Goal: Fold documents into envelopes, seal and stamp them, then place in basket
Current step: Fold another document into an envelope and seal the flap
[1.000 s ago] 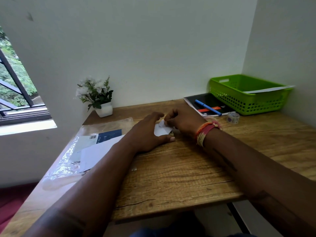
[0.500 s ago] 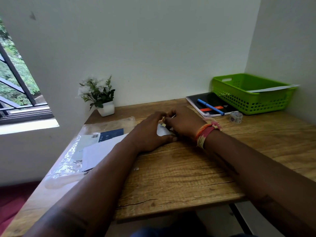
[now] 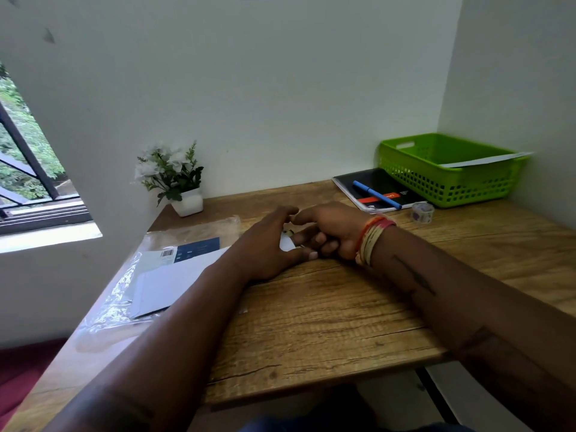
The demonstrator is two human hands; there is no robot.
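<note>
Both of my hands meet at the middle of the wooden desk (image 3: 327, 325). My left hand (image 3: 265, 244) lies on the desk and holds a small white paper piece (image 3: 285, 244) between thumb and fingers. My right hand (image 3: 332, 230), with thread bands at the wrist, has its fingers curled and pinches the piece's top edge, where a small yellowish spot shows. Most of the piece is hidden by my hands. A white envelope (image 3: 174, 283) lies under my left forearm. The green basket (image 3: 436, 179) stands at the back right with a white envelope (image 3: 489, 159) leaning on its rim.
A clear plastic pack (image 3: 124, 294) with a blue-labelled sheet lies at the left under the envelope. A black notebook (image 3: 374, 190) with a blue pen (image 3: 375, 194) and a tape roll (image 3: 423, 212) sit by the basket. A white potted plant (image 3: 184, 185) stands at the back wall.
My right hand has turned and curled its fingers tighter over the white piece, so less of it shows. My left hand has stayed in place on the desk.
</note>
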